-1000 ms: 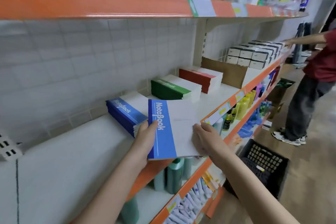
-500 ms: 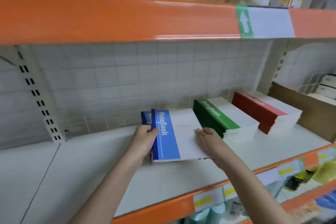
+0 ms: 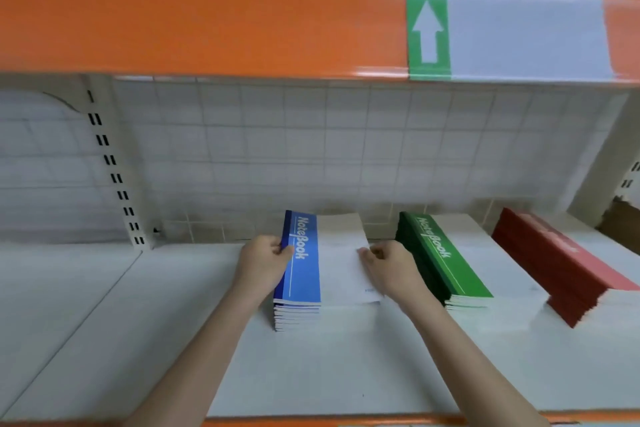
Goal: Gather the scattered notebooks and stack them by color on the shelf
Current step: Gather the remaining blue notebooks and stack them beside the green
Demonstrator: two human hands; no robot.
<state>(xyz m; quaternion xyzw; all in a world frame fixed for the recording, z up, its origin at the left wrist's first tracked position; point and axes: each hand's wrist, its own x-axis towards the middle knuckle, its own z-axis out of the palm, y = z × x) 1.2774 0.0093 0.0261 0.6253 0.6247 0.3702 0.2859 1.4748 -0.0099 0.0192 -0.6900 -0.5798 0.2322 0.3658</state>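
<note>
A blue-and-white notebook (image 3: pixel 322 260) lies on top of the blue stack (image 3: pixel 298 317) on the white shelf (image 3: pixel 173 340). My left hand (image 3: pixel 265 262) grips the notebook's blue spine edge, fingers curled over it. On the other side, my right hand (image 3: pixel 388 267) holds its white right edge. To the right stands a green stack (image 3: pixel 446 263), and further right a red stack (image 3: pixel 561 270). All three stacks sit side by side near the tiled back wall.
An orange shelf front (image 3: pixel 207 24) with a green arrow label (image 3: pixel 428 32) hangs overhead, with tape rolls and bottles on top. A slotted upright (image 3: pixel 114 177) stands at the left. The shelf's orange front lip (image 3: pixel 346 421) runs along the bottom.
The blue notebook went from held in the air before the shelf to lying on the blue stack. Both hands moved forward with it, and my view turned to face the shelf.
</note>
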